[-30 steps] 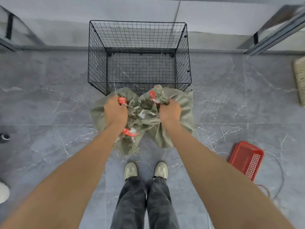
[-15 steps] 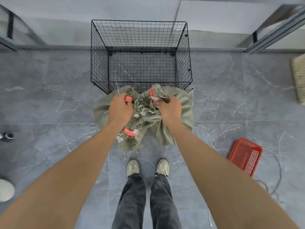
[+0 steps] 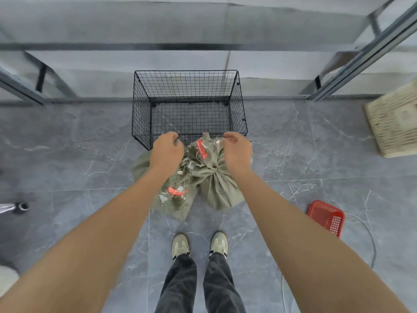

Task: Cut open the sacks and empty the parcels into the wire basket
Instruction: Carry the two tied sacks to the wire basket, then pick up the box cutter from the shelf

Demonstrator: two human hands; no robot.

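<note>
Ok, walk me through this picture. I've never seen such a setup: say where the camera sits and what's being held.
No machine here: a person wears the camera on their head, and it looks forward and down. The left hand and right hand, both curled, are at the tops of grey-green sacks lying on the tiled floor, one tied at its neck. Whether they pinch cloth or thread is too small to tell. Behind the sacks stands a black wire basket, which looks empty. A red plastic basket lies to the right.
</note>
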